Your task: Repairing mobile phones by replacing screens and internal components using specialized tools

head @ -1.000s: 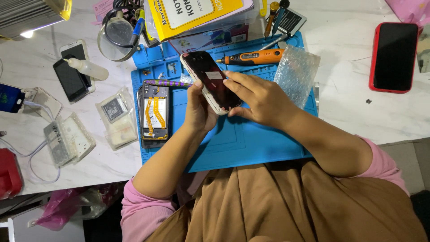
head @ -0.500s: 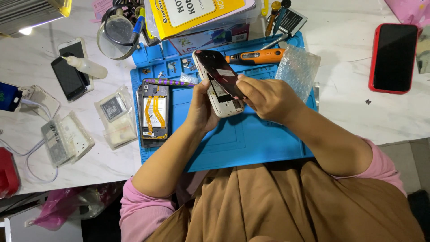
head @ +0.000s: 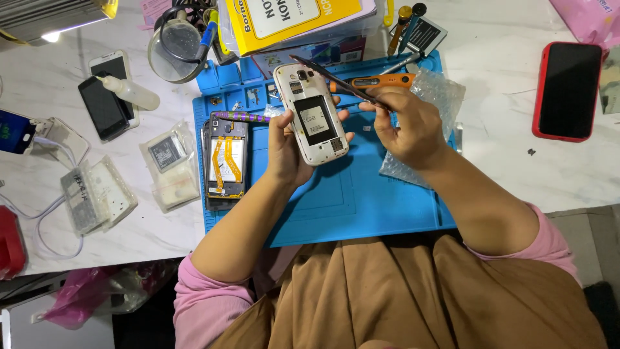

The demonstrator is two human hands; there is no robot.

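Left hand [head: 287, 145] clamped around white phone body [head: 312, 114], battery bay exposed, above blue mat [head: 361, 200]. Right hand [head: 410, 126], at 3 o'clock, pinches detached back cover [head: 339, 81].

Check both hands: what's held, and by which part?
Left hand holds the opened white phone, grip around its lower body. Right hand holds the removed dark back cover by its lower end.

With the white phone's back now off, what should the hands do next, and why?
Probably set the dark back cover down on the blue mat: the right hand holds it clear, while the left hand holds the white phone body, its empty battery bay exposed.
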